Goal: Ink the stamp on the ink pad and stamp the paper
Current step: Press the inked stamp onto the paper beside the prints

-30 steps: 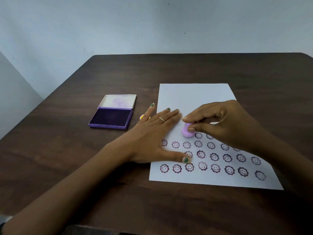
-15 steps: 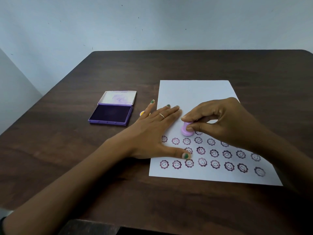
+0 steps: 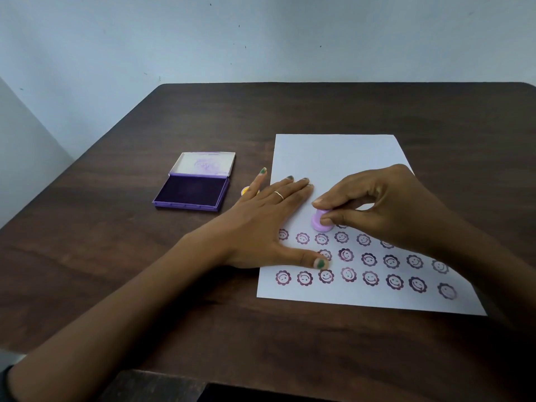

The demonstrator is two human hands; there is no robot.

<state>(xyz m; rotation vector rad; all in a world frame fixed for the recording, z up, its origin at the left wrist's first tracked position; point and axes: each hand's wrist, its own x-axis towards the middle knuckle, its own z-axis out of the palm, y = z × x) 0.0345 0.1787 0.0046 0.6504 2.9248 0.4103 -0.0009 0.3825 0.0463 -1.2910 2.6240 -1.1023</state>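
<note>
Small lilac plastic stamp [image 3: 320,221] looks light and stiff; your right hand [image 3: 374,207] grip pinches its sides, left hand [image 3: 261,224] spread flat on white paper sheet [image 3: 333,158].

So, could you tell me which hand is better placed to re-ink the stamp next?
The right hand: it already pinches the stamp. The left hand lies flat, pinning the paper, though it is nearer the ink pad.

Small yellow object [image 3: 246,191] mostly hidden behind flat left hand [image 3: 261,224], lilac plastic stamp's [image 3: 320,221] face unseen, possibly touching white paper sheet [image 3: 333,158]
</note>
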